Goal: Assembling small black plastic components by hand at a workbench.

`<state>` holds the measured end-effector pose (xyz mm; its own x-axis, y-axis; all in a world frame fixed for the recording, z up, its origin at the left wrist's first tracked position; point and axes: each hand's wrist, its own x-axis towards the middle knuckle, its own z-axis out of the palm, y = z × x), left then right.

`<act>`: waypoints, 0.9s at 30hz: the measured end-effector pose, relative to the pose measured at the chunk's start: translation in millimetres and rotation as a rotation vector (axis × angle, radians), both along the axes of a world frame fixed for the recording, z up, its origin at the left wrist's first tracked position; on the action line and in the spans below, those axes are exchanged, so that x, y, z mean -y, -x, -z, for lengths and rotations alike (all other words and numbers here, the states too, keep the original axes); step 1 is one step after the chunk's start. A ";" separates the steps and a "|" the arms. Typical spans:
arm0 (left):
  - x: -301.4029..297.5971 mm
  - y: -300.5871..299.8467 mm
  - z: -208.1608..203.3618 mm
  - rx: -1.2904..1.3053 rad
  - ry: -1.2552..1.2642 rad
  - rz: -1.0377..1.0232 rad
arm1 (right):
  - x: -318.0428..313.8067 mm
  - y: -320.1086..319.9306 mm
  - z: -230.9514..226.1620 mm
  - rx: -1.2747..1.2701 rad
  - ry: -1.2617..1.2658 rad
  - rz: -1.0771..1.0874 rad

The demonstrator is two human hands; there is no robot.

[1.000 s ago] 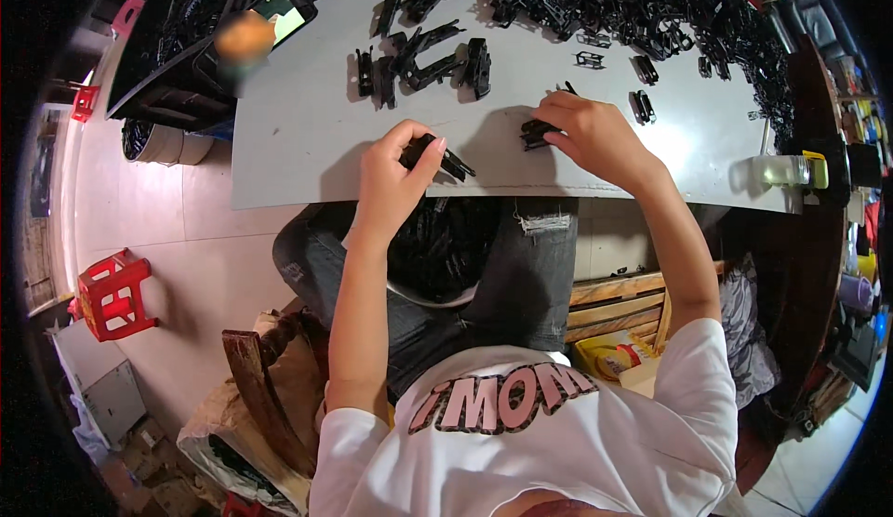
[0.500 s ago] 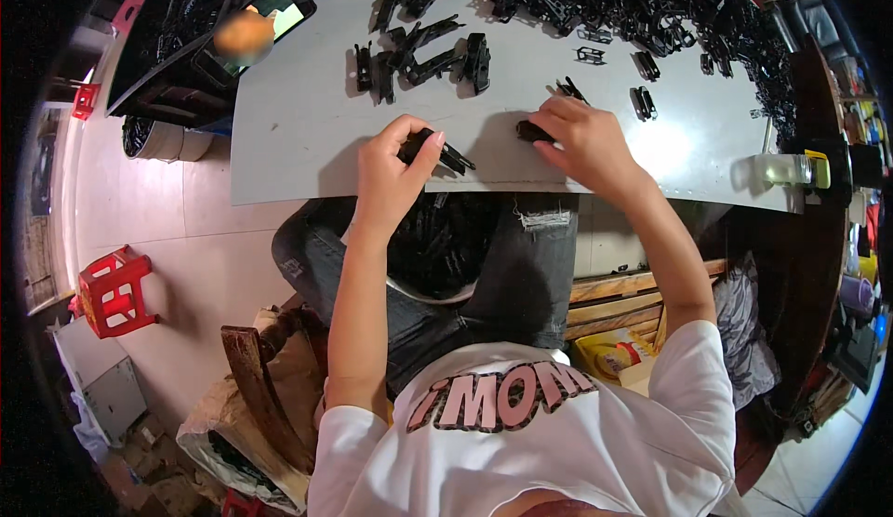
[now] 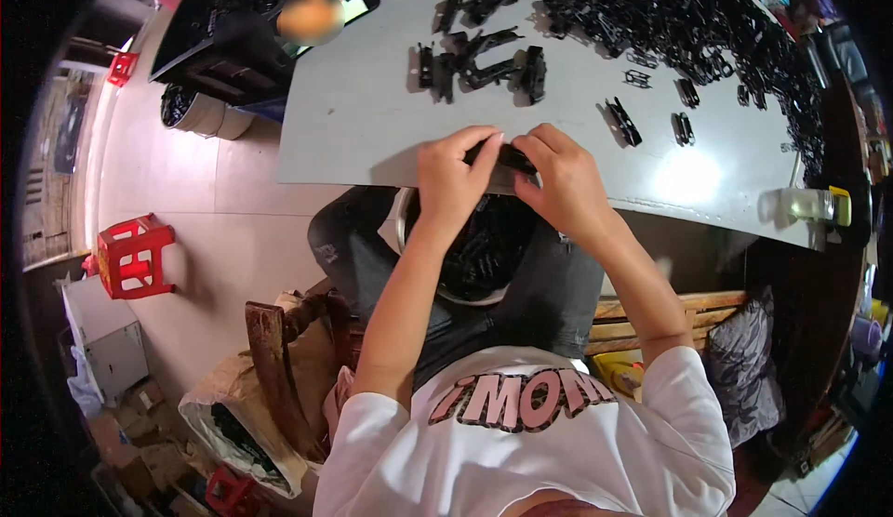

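Note:
My left hand (image 3: 454, 180) and my right hand (image 3: 564, 175) come close together over the near edge of the grey table (image 3: 363, 136). Both are closed, fingers pinched round narrow black plastic parts. One black plastic part (image 3: 513, 158) shows under my right fingers; whether it joins the piece in my left hand is hidden by the fingers. Below them, a round metal basin (image 3: 403, 224) sits in my lap, filled with black plastic parts (image 3: 484, 255). A single long black part (image 3: 623, 123) lies on the table right of my right hand.
Several black parts (image 3: 491, 69) form a loose group beyond my hands. A big heap (image 3: 642, 15) covers the table's far side. A phone (image 3: 349, 6) leans at the back left. A clear jar (image 3: 807, 205) stands far right; a red stool (image 3: 135, 257) is on the floor left.
My hands have come together from apart, each still holding a black part. The long black part right of my right hand is now fully uncovered. The whole view has shifted slightly.

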<state>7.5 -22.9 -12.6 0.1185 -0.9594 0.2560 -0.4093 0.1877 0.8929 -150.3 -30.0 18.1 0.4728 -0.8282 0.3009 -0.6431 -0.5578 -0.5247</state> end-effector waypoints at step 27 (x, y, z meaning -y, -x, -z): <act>-77.8 -21.7 0.6 -0.320 -0.266 0.331 | -72.6 14.5 39.1 0.554 -0.892 -0.109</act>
<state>29.3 54.9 -13.2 -0.1690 -0.9856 -0.0004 -0.0663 0.0109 0.9977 -164.8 42.7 -20.9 0.5408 -0.8171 -0.1994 -0.1577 0.1344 -0.9783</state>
